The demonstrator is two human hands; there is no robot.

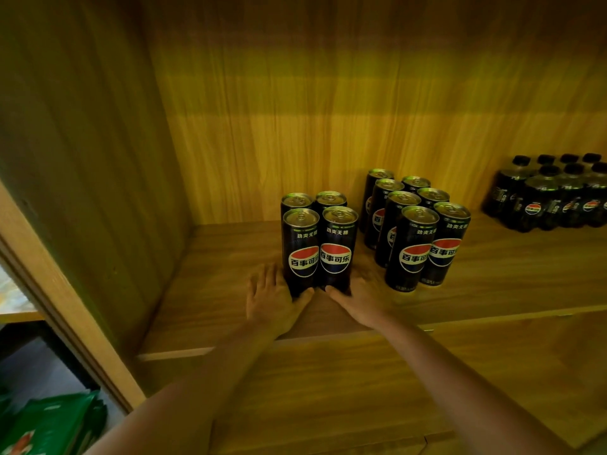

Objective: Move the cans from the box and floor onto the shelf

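Observation:
A block of four tall black cola cans (320, 247) stands upright on the wooden shelf (210, 290). My left hand (272, 297) lies against the block's lower left side, fingers straight, thumb touching the base of the front left can. My right hand (361, 298) presses the lower right side the same way, its thumb at the base of the front right can. To the right, a second cluster of several identical cans (417, 231) stands in two rows, a small gap away.
A pack of several small dark cola bottles (555, 198) stands at the far right of the shelf. The wooden side wall (92, 192) closes the left; bare shelf lies between it and the cans. Green packages (56, 421) lie low at the left.

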